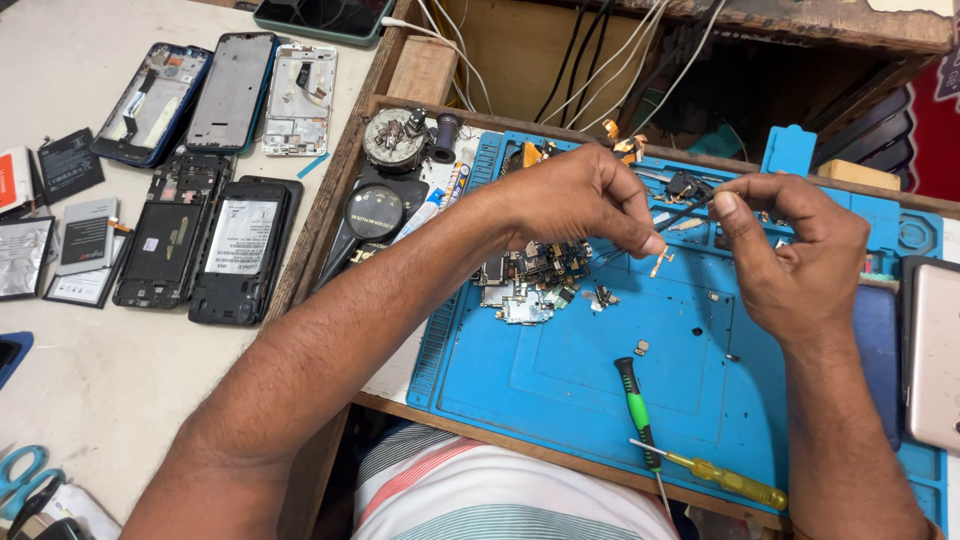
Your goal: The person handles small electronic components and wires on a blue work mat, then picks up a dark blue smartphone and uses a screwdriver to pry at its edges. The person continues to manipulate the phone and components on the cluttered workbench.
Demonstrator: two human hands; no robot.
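My left hand [575, 200] hovers over a blue repair mat [600, 370] and pinches a small orange flex part [661, 261] between thumb and fingertips. My right hand [795, 250] holds thin black tweezers [685, 215] whose tip points toward that part. Just under my left hand lies a cluster of phone circuit boards [530, 285] and tiny metal pieces. Both hands are close together, a few centimetres apart, above the upper middle of the mat.
A green-handled screwdriver [636, 410] and a yellow-handled one [720, 478] lie on the mat's near side. A magnifier [373, 212] sits left of the mat. Several opened phones [235, 250], frames and batteries cover the white table at left. A phone [935, 350] lies at right. Cables hang behind.
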